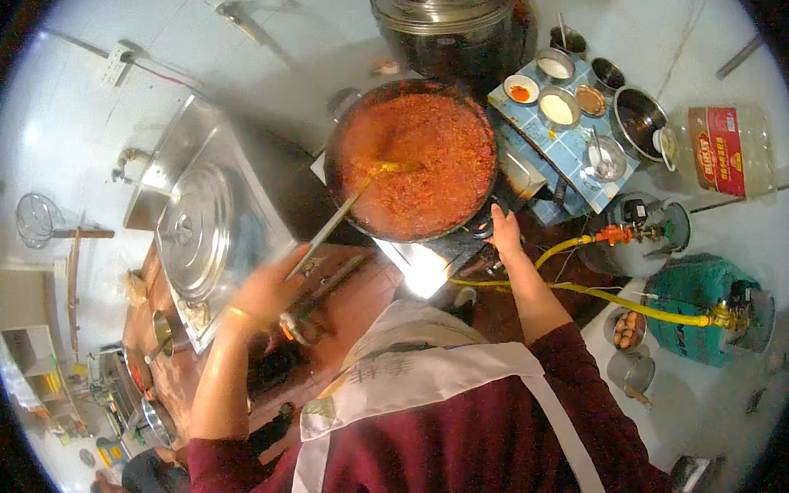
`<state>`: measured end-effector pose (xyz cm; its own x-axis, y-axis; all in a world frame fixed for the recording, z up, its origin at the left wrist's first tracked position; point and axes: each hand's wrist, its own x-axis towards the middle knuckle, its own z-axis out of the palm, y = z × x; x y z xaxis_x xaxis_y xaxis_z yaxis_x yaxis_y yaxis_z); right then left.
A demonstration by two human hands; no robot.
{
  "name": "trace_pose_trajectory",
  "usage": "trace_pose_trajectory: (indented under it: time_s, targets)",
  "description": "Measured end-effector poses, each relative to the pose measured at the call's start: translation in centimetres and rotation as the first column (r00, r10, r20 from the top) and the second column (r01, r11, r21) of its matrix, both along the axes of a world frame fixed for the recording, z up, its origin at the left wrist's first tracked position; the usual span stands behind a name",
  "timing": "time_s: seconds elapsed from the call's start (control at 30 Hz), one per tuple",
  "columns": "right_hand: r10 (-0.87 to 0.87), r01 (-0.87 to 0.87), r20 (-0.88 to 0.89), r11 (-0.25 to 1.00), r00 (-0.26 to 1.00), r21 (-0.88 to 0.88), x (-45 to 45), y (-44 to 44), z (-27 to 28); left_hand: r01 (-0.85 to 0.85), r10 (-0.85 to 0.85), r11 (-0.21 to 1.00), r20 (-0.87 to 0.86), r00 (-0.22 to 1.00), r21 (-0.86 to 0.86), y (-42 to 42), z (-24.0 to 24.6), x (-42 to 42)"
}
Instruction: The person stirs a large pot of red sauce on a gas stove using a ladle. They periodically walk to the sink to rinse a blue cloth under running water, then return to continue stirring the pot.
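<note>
A wide dark pan (486, 205) stands in front of me, filled with a coarse red sauce (422, 131). My left hand (266, 290), blurred, grips the long handle of a stirring tool (330, 233). The tool's head is sunk in the sauce near the middle, so its shape is partly hidden. At the pan's near right rim, my right hand (506, 230) is closed around the side handle (482, 227).
Left of the pan is a steel sink (257, 187) with a round metal lid (196, 223). On the right, a blue tiled stand (543, 138) bears several seasoning bowls. Yellow hoses (611, 295) run from gas cylinders (699, 311). A large pot (448, 49) stands behind. Another person (146, 487) is lower left.
</note>
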<state>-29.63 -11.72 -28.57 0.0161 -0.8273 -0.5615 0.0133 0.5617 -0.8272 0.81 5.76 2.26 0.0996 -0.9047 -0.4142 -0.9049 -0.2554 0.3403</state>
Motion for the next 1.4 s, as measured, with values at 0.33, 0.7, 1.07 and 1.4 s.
trace_pose_trajectory:
  time_s: [0.33, 0.7, 1.07, 1.4]
  targets:
    - [-0.142, 0.143, 0.093, 0.990, 0.985, -0.003, -1.3, 2.0, 2.2, -0.160, 0.114, 0.981, -0.341, 0.933, -0.111, 4.1, -17.4, -4.1]
    - [-0.216, 0.201, 0.124, 0.972, 0.969, 0.123, -7.1, 19.0, -0.6, -0.609, 0.807, 0.561, 0.208, 0.553, -0.560, 7.8, -25.6, 27.7]
    - [0.189, -0.208, -0.091, 0.823, 0.978, -0.529, 13.7, 16.3, 15.6, -0.571, 0.453, 0.587, -0.352, 0.819, -0.574, 17.3, -9.0, 26.2]
    - [0.883, -0.645, -0.469, -0.361, -0.004, -0.673, 28.9, 30.0, 19.0, -0.492, 0.467, 0.747, -0.173, 0.867, -0.446, 29.2, -7.7, 6.2]
